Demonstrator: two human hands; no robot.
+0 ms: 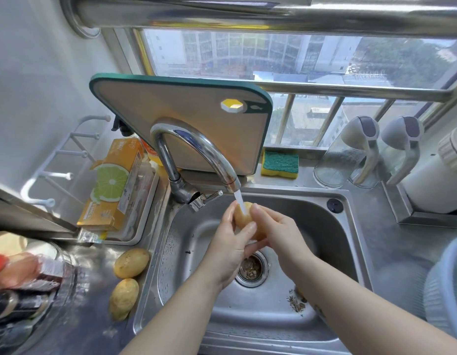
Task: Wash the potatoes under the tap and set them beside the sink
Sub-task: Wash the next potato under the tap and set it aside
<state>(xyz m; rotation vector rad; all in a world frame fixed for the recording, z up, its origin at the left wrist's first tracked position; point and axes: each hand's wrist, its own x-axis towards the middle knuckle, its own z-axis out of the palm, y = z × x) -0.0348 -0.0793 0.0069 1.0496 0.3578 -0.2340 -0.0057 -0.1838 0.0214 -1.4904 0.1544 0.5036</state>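
Head view, starting at the near edge: two bare forearms reach out over the steel sink (332,254). On the counter (96,280) just left of the sink's rim lie two potatoes, the nearer potato (124,299) and the farther potato (131,263), close together and well apart from the hands. Inside the basin, some brown scraps (296,302) sit on the floor at the near right, and the drain strainer (251,269) holds more bits. Above the drain both hands close on a third potato (244,219): the left hand (230,249) wraps it from the left with its thumb across the near face, and the right hand (278,231) grips it from the right with curled fingers. A stream of water (239,201) falls from the spout of the tap (196,147) straight onto the top of this potato. Left of the tap an orange box (114,185) lies in a tray. Behind the tap a green-edged cutting board (181,119) leans upright, with a yellow and green sponge (280,163) just to its right on the ledge below the window
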